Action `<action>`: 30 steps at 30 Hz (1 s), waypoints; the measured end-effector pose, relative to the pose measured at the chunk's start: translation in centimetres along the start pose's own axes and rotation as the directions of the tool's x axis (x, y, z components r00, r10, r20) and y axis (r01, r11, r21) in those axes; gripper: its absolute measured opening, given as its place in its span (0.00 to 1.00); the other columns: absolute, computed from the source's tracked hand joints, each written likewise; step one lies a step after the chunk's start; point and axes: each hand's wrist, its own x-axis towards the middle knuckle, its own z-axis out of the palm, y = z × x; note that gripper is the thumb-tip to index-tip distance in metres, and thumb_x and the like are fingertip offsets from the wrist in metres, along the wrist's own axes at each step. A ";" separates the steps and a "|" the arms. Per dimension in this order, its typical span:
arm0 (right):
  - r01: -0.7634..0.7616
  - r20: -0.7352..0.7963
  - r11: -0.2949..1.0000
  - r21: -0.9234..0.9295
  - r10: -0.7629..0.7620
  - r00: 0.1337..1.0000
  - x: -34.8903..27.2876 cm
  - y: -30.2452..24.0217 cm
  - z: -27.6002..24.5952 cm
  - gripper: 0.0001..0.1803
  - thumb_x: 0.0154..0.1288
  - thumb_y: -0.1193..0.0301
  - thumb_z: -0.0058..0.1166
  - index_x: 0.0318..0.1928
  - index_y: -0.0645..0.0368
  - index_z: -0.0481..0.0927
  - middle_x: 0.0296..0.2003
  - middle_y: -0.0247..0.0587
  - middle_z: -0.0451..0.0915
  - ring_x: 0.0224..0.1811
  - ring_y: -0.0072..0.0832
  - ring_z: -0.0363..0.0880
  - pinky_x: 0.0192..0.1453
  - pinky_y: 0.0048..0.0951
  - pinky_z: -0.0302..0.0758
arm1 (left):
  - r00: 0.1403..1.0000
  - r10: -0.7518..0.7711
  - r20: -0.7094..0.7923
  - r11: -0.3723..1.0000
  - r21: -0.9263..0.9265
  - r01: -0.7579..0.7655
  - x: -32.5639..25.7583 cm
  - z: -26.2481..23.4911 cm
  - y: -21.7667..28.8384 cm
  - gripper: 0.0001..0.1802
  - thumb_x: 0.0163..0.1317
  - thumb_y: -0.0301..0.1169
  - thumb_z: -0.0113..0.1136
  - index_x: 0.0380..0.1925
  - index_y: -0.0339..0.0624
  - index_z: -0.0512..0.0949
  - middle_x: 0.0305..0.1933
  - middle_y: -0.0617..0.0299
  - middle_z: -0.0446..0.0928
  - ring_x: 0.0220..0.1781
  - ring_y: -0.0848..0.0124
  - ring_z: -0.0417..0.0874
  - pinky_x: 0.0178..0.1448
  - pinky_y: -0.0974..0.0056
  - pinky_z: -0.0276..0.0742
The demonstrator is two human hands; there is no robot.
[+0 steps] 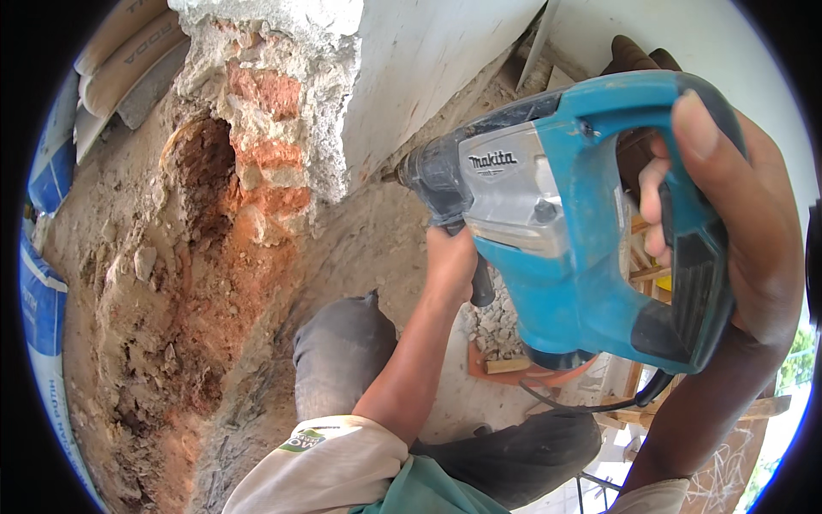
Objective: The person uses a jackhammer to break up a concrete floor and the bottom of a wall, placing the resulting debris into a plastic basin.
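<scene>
A teal and grey rotary hammer drill fills the right half of the head view, its chuck pointing left toward the broken wall. My right hand wraps round its rear D-shaped handle, thumb on top and fingers through the loop. Beneath the chuck, my left hand is closed round the black side handle. Only a short dark piece of the bit shows ahead of the chuck, beside the wall's edge; whether it touches the wall I cannot tell. Exposed orange brick and crumbled plaster form that edge.
A rough hole opens in the earth beside the brick. Blue and white sacks stand at the far left, below brown stacked tiles. An orange tub of rubble sits under the drill, whose black cord hangs near my knee.
</scene>
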 end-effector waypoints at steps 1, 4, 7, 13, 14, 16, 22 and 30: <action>-0.007 0.011 1.000 -0.006 0.007 1.000 0.1 0.0 -0.1 0.31 0.62 0.41 0.55 0.40 0.61 0.74 0.23 0.34 0.76 0.20 0.15 0.73 0.26 0.14 0.70 | 1.000 0.006 -0.017 1.000 0.000 -0.006 -0.1 0.2 -0.1 0.12 0.60 0.33 0.62 0.35 0.33 0.78 0.25 0.60 0.78 0.20 0.74 0.75 0.23 0.66 0.70; -0.069 0.048 0.997 -0.028 0.070 0.996 0.6 -0.3 -0.7 0.30 0.62 0.43 0.56 0.41 0.61 0.75 0.23 0.33 0.76 0.21 0.15 0.73 0.27 0.17 0.70 | 0.998 -0.028 -0.048 0.999 0.013 0.029 -0.5 1.1 -0.5 0.12 0.60 0.34 0.63 0.34 0.33 0.78 0.25 0.59 0.79 0.19 0.74 0.75 0.22 0.66 0.69; -0.058 0.167 0.997 0.044 0.050 0.985 2.6 1.8 2.0 0.27 0.63 0.46 0.58 0.40 0.61 0.77 0.23 0.33 0.76 0.22 0.17 0.74 0.29 0.18 0.71 | 0.994 -0.061 -0.094 0.997 0.045 0.066 2.0 -2.2 -2.5 0.12 0.59 0.33 0.64 0.35 0.33 0.80 0.26 0.59 0.80 0.19 0.73 0.77 0.22 0.67 0.69; -0.096 0.076 0.988 0.117 0.088 0.993 3.1 4.6 3.1 0.32 0.61 0.46 0.58 0.48 0.65 0.77 0.25 0.36 0.78 0.25 0.20 0.76 0.31 0.21 0.73 | 0.994 -0.079 -0.073 0.996 0.044 0.082 3.2 -2.6 -4.5 0.17 0.60 0.32 0.64 0.46 0.34 0.78 0.40 0.58 0.81 0.36 0.72 0.80 0.38 0.64 0.76; -0.130 0.071 0.978 0.164 0.120 0.990 2.9 4.9 3.3 0.30 0.59 0.49 0.59 0.46 0.65 0.78 0.25 0.35 0.78 0.25 0.19 0.75 0.30 0.21 0.72 | 0.990 -0.135 -0.046 0.989 0.061 0.138 3.2 -3.2 -4.6 0.19 0.61 0.31 0.64 0.50 0.34 0.76 0.46 0.57 0.80 0.43 0.71 0.81 0.46 0.64 0.79; -0.179 0.053 0.951 0.252 0.171 0.984 2.1 5.4 3.4 0.24 0.57 0.55 0.62 0.42 0.66 0.79 0.25 0.34 0.77 0.25 0.17 0.73 0.29 0.21 0.70 | 0.989 -0.127 -0.073 0.992 0.011 0.128 3.5 -3.9 -6.1 0.11 0.58 0.29 0.64 0.37 0.34 0.78 0.30 0.60 0.78 0.27 0.73 0.77 0.30 0.64 0.72; -0.187 -0.033 0.950 0.250 0.201 0.979 -3.7 10.0 1.5 0.34 0.61 0.43 0.56 0.47 0.66 0.75 0.27 0.43 0.79 0.25 0.25 0.77 0.31 0.24 0.74 | 0.966 -0.257 0.001 0.956 0.143 0.255 1.8 -2.5 -6.1 0.07 0.52 0.24 0.68 0.29 0.35 0.79 0.23 0.62 0.77 0.17 0.75 0.74 0.20 0.69 0.67; -0.178 -0.144 0.667 0.723 0.397 0.907 -13.9 17.1 6.1 0.25 0.60 0.55 0.64 0.41 0.67 0.77 0.29 0.47 0.80 0.28 0.31 0.80 0.34 0.30 0.78 | 0.976 -0.184 0.115 0.796 0.600 0.080 1.3 -6.2 -7.5 0.19 0.49 0.28 0.73 0.40 0.29 0.82 0.37 0.56 0.85 0.39 0.70 0.84 0.44 0.64 0.78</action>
